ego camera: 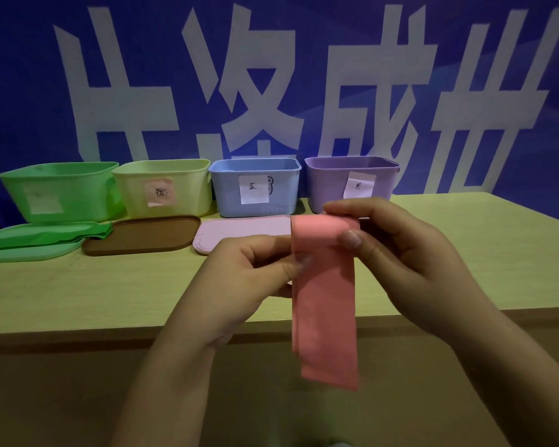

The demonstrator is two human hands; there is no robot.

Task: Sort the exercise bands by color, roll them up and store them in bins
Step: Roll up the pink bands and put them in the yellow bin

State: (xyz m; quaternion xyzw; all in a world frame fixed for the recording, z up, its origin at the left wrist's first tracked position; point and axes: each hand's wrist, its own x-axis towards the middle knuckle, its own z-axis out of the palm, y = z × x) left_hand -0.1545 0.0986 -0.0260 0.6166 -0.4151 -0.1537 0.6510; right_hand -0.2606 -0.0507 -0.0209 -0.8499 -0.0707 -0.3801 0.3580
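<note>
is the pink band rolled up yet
Barely. Only the pink band's top end is wrapped between both hands; the rest hangs loose.

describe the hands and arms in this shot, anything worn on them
Both are bare. The left hand and right hand show no gloves, rings, watch or bracelets, and both forearms are uncovered down to the bottom edge of the frame, with no sleeve in view. The nails are short and look unpainted. No markings or tattoos are visible.

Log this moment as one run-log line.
step: rolling pink band | left hand: pinches band edge | right hand: holds rolled top | tail: hangs loose | bins: four behind, open | green bands: on green lid
</note>
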